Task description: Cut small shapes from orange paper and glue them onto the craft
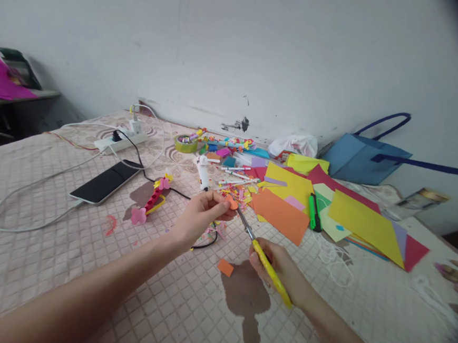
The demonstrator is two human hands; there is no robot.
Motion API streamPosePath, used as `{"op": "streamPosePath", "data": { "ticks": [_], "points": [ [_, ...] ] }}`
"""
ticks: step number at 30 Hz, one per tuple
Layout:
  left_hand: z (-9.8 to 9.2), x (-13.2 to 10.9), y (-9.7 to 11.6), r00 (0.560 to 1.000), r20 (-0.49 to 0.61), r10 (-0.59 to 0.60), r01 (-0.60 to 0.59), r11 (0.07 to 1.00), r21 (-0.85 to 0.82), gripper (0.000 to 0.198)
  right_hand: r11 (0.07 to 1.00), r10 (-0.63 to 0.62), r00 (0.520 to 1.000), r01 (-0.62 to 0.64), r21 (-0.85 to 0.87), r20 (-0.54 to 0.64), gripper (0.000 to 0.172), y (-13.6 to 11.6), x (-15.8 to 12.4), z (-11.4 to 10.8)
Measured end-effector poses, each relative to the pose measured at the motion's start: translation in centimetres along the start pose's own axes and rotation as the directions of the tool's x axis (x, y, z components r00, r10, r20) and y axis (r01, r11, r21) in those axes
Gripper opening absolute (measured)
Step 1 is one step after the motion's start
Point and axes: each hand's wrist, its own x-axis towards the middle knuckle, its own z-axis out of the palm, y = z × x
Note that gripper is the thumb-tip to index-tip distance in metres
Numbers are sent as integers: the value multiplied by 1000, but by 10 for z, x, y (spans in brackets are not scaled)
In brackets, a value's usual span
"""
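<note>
Between the thumb and fingers of my left hand (205, 215) is a small orange paper piece (232, 202). My right hand (278, 265) grips yellow-handled scissors (269, 269), whose blades point away from me and meet the edge of that piece. Below the hands, a square orange scrap (225, 267) lies on the patterned tablecloth (176, 313). Behind my left hand stands a white glue gun (203, 173), with many tiny coloured paper bits scattered near it. To the left lies a red dotted craft piece (153, 199) with pink and yellow paper flowers.
Coloured sheets (282, 215) and a green cutter (314, 212) lie to the right, near white string (334, 255). A blue bag (365, 158) leans at the wall. Tape (186, 143), a tablet-like device (106, 182) and a power strip (121, 142) with cables are at the back left.
</note>
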Motion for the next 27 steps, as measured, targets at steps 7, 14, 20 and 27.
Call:
{"op": "streamPosePath", "data": {
  "ticks": [7, 14, 20, 27],
  "points": [
    [-2, 2, 1, 999, 44, 9, -9, 1000, 8, 20, 999, 11, 1000, -12, 46, 29, 28, 3, 0, -2],
    [-3, 2, 1, 999, 44, -2, 2, 1000, -2, 21, 993, 17, 999, -22, 120, 40, 26, 4, 1, -1],
    [-3, 2, 2, 999, 33, -15, 15, 1000, -18, 20, 994, 40, 999, -42, 103, 22, 22, 6, 3, 1],
    [-3, 2, 2, 1000, 12, -8, 8, 1000, -14, 18, 993, 42, 999, -43, 107, 17, 22, 8, 2, 1]
  ]
}}
